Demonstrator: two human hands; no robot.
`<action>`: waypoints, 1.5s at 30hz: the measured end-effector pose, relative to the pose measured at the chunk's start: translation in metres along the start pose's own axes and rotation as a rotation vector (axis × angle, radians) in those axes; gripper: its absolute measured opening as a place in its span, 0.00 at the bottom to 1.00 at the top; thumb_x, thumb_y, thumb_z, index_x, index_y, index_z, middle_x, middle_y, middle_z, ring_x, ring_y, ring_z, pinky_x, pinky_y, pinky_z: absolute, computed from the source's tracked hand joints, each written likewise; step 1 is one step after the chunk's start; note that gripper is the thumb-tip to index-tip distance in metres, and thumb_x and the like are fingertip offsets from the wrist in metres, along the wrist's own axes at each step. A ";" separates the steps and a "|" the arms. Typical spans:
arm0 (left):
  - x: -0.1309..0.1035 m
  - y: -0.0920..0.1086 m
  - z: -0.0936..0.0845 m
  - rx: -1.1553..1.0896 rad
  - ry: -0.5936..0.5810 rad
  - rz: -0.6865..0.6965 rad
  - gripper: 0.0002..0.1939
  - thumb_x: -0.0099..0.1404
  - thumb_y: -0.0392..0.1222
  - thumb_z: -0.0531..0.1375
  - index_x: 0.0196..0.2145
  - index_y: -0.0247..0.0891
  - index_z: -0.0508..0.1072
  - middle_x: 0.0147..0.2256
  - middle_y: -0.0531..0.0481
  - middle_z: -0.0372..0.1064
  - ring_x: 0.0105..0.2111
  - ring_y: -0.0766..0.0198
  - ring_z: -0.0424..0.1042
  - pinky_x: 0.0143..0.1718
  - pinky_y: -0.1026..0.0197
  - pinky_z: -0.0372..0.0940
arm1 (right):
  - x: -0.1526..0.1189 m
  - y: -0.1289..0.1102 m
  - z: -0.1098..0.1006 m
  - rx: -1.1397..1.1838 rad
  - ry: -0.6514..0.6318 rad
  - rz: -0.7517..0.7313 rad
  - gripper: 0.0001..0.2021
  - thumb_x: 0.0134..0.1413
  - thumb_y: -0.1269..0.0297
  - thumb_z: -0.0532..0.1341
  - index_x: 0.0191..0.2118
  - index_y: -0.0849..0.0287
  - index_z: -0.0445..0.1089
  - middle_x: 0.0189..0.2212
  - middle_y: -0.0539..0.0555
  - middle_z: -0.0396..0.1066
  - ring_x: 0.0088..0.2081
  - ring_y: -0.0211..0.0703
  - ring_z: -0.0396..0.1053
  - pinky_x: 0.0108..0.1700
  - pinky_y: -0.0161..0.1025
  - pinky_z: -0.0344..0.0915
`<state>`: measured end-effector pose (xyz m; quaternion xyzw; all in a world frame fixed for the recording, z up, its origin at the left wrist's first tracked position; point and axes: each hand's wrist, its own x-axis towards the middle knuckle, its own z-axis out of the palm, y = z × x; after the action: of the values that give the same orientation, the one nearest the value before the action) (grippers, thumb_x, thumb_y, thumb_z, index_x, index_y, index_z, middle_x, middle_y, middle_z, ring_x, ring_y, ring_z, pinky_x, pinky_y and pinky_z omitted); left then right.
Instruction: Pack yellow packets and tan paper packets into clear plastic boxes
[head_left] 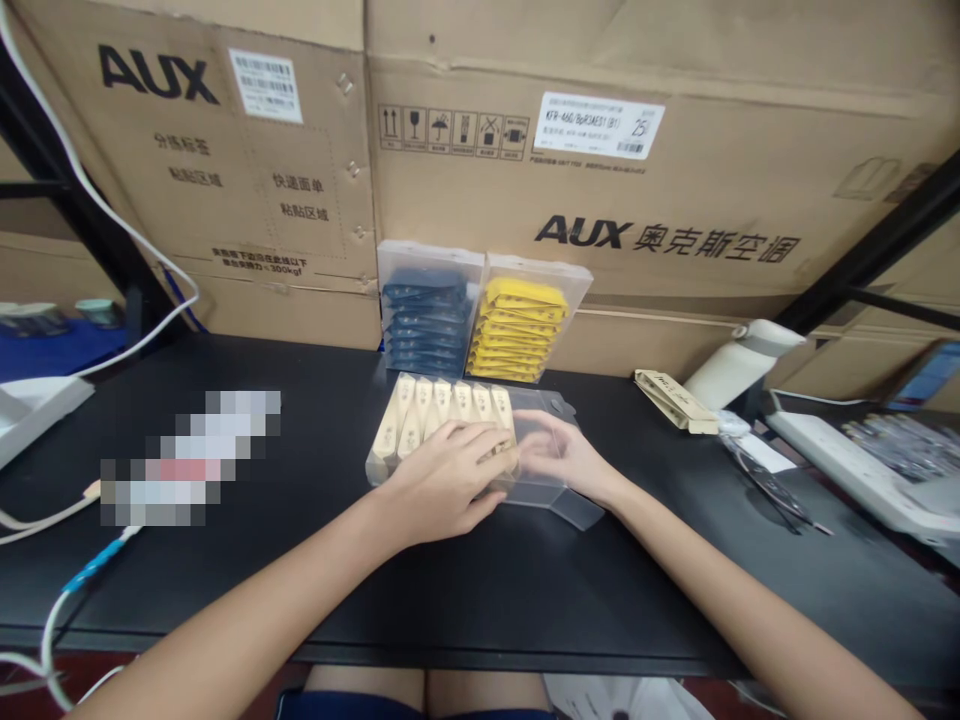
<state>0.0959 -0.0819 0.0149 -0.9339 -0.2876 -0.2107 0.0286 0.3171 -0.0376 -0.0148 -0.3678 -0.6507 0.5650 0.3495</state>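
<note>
A clear plastic box [541,488] lies flat on the black desk, its flap folded out at the right. Cream paper packets [426,400] stand in a row in its left part. My left hand [454,465] reaches over the box with its fingers bent round the rightmost cream packet, partly hidden beneath them. At the box's right part, my right hand [559,455] curls its fingers against the clear plastic, close to my left fingertips. Behind stand two more clear boxes, one with blue packets [426,315] and one with yellow packets [520,325].
Large cardboard boxes [660,200] form a wall behind the desk [315,580]. At the right are a loose cream packet [675,402], a white bottle [742,360], glasses [772,485] and a white tray [855,470]. A white cable [112,210] hangs at the left.
</note>
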 end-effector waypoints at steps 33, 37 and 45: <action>-0.007 -0.004 0.002 -0.024 0.005 0.026 0.21 0.65 0.41 0.52 0.55 0.36 0.62 0.53 0.43 0.65 0.55 0.55 0.60 0.55 0.52 0.54 | -0.016 0.005 -0.134 -0.104 0.502 0.232 0.12 0.42 0.65 0.66 0.36 0.63 0.72 0.36 0.61 0.76 0.38 0.45 0.75 0.40 0.38 0.71; -0.008 -0.004 0.000 -0.039 0.014 0.021 0.21 0.64 0.40 0.53 0.55 0.37 0.62 0.53 0.42 0.65 0.56 0.56 0.60 0.55 0.51 0.55 | -0.032 0.013 -0.176 -0.607 1.167 0.095 0.10 0.44 0.64 0.61 0.34 0.62 0.70 0.34 0.61 0.74 0.39 0.53 0.73 0.43 0.49 0.69; -0.008 -0.004 0.000 -0.053 0.020 0.017 0.20 0.64 0.39 0.53 0.54 0.38 0.62 0.53 0.43 0.64 0.56 0.56 0.60 0.55 0.51 0.56 | -0.044 0.032 -0.212 -1.307 1.084 0.365 0.18 0.47 0.58 0.57 0.38 0.68 0.73 0.33 0.69 0.73 0.42 0.61 0.69 0.44 0.50 0.62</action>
<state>0.0878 -0.0833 0.0113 -0.9346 -0.2735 -0.2272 0.0084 0.5252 0.0282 -0.0237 -0.8119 -0.5194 -0.1281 0.2338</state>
